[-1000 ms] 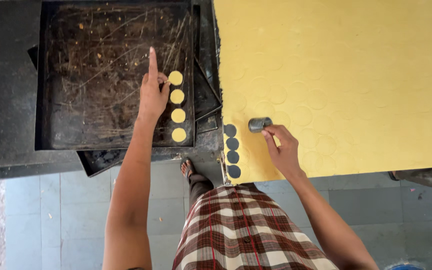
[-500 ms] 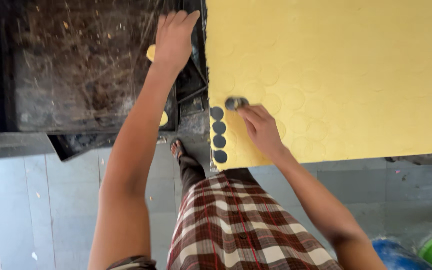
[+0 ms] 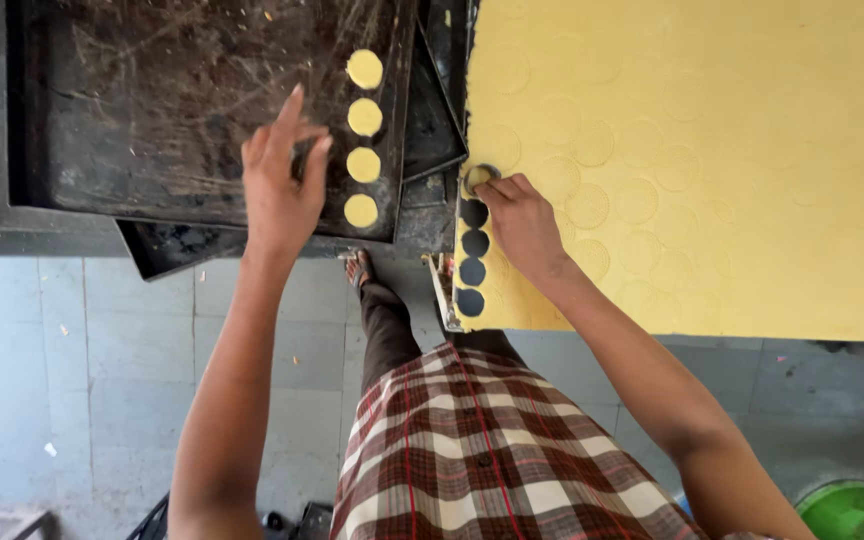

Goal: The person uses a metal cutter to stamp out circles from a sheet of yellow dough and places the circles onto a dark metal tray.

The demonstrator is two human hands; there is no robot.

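Observation:
A big sheet of yellow dough (image 3: pixel 712 150) covers the table on the right, marked with faint pressed circles. Three dark round holes (image 3: pixel 473 243) run along its left edge. My right hand (image 3: pixel 522 220) grips a small round metal cutter (image 3: pixel 479 178) pressed into the dough just above the holes. A black baking tray (image 3: pixel 152 100) lies to the left with a column of several yellow dough discs (image 3: pixel 363 164) near its right rim. My left hand (image 3: pixel 282 185) hovers over the tray beside the discs, fingers apart and holding nothing.
A second dark tray (image 3: pixel 167 250) pokes out under the first. Grey floor tiles (image 3: pixel 82 380) lie below, with my checked garment (image 3: pixel 472 450) and a sandalled foot (image 3: pixel 357 268). A green tub (image 3: pixel 857 510) shows at the bottom right corner.
My left hand has come back down the tray from its far right rim to beside the discs. My right hand has stayed at the dough's left edge, still on the cutter above the holes.

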